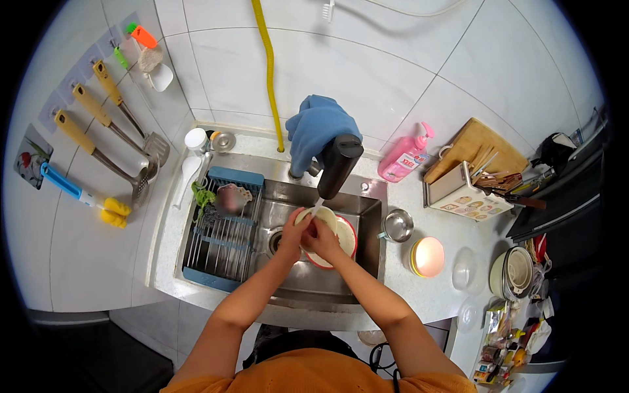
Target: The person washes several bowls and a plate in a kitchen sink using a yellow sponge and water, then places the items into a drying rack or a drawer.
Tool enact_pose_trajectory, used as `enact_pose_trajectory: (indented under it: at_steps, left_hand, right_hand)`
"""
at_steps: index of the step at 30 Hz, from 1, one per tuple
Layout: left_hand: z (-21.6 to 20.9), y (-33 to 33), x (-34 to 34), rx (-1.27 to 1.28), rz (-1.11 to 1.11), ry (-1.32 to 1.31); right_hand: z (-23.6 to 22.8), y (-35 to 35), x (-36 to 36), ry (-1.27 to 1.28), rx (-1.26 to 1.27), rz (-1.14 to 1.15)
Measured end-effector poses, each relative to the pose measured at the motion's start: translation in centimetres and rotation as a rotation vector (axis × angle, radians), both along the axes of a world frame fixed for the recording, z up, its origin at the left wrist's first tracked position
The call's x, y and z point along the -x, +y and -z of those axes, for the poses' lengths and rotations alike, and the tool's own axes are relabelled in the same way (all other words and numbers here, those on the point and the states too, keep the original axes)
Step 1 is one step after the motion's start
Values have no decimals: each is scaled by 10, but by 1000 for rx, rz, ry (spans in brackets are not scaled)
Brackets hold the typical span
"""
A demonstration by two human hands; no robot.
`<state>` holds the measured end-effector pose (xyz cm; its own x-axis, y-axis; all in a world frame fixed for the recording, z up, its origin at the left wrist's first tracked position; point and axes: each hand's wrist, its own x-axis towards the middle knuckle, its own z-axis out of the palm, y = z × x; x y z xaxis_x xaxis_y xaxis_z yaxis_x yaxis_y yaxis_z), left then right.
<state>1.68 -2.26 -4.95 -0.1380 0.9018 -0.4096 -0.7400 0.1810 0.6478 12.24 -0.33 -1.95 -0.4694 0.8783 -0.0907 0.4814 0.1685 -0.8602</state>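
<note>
Over the sink (pixel 370 226), a pale cream bowl (pixel 329 217) is tilted under a thin stream of water from the black faucet (pixel 341 164). My left hand (pixel 292 236) grips the bowl's left side. My right hand (pixel 324 241) is closed at its near rim, with the fingers partly hidden against the bowl. Below them, a white bowl with a red rim (pixel 354 243) sits in the sink, partly covered by the upper bowl and my right hand. Blue rubber gloves (pixel 321 124) hang over the faucet's base.
A blue-ended drying rack (pixel 219 281) spans the sink's left side, holding leafy greens (pixel 203 194). To the right stand a metal cup (pixel 398 226), stacked bowls (pixel 428 257), a pink pump bottle (pixel 405 159) and a utensil holder (pixel 466 194). Spatulas and ladles (pixel 98 105) hang on the left wall.
</note>
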Motion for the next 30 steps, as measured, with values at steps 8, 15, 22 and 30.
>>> enact_pose_trajectory:
  at_steps: [8, 15, 22, 30]
  left_hand:
    - [8, 0, 10, 9, 52, 125]
    - [-16, 2, 12, -483, -3, 1499]
    - [-52, 2, 9, -768, 13, 1558]
    - [-66, -18, 17, -891, 188, 1682]
  right_hand:
    - [-32, 1, -35, -744, -350, -458]
    - [-39, -12, -103, -767, -169, -324]
    - [-27, -30, -118, -576, -147, -235]
    - [-23, -49, -135, -539, -245, -161]
